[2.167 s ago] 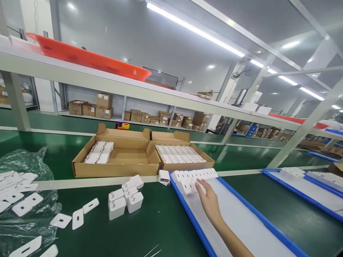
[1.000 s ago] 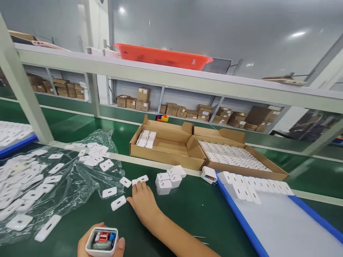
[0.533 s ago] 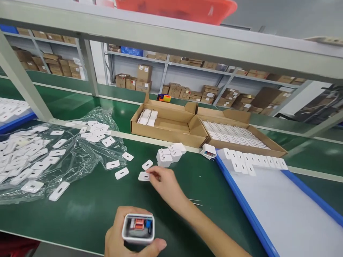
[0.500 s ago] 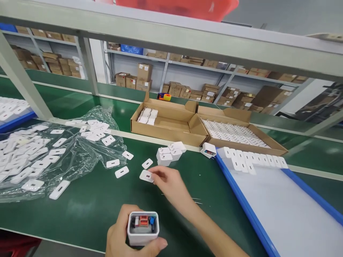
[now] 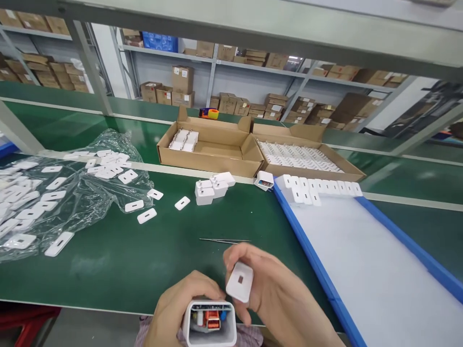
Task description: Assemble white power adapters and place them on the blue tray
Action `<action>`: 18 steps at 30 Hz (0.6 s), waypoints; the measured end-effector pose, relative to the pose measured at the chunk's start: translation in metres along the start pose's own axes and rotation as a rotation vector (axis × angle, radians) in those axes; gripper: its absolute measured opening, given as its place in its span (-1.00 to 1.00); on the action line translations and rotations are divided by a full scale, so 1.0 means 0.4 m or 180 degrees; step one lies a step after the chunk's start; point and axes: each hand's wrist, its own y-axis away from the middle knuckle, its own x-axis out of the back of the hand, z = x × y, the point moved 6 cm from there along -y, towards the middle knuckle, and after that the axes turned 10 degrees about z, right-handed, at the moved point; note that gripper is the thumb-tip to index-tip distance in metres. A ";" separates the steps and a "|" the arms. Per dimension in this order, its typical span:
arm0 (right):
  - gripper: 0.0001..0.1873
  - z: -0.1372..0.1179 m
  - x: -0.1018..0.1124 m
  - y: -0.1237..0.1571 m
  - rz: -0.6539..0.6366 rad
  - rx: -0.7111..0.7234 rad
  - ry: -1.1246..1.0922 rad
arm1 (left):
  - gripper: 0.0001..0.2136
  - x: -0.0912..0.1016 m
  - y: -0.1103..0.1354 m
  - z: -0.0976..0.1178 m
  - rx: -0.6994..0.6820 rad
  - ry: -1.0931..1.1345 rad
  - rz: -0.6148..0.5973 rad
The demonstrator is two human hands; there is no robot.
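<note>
My left hand grips a white charger housing low in the head view. Its open end faces me and shows a circuit board with a red-orange USB socket and a blue part inside. Just to the right, my right hand holds a white end cap with a small slot, between thumb and fingers. The cap is apart from the housing, slightly above its right side. Beyond my hands lies a pair of thin metal tweezers on the green bench.
Loose end caps lie on clear plastic at left. Several housings with plug pins stand mid-bench. Behind are two cardboard boxes, beside one open-ended housing. A blue-edged tray with rows of capped chargers sits at right.
My right hand has brought the end cap from the middle of the bench back towards the housing. My left hand has shifted slightly right, and the view has tilted down.
</note>
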 end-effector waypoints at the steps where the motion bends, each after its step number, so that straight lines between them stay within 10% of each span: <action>1: -0.64 0.007 -0.002 0.002 -0.0160 -0.0181 0.0023 | -0.74 -0.007 0.001 -0.004 0.0007 0.0068 -0.0100; 7: -0.61 -0.058 0.012 0.033 0.0106 0.1150 0.2374 | -0.74 -0.035 0.010 -0.022 0.0444 -0.0171 -0.0385; 12: -0.68 -0.056 -0.013 0.079 -0.0531 0.1807 0.4758 | -0.74 -0.056 0.021 -0.045 0.1468 -0.0424 -0.0494; 18: -0.43 -0.022 -0.021 0.125 -0.0815 0.3363 0.5643 | -0.73 -0.085 0.022 -0.048 0.1642 -0.1187 -0.0883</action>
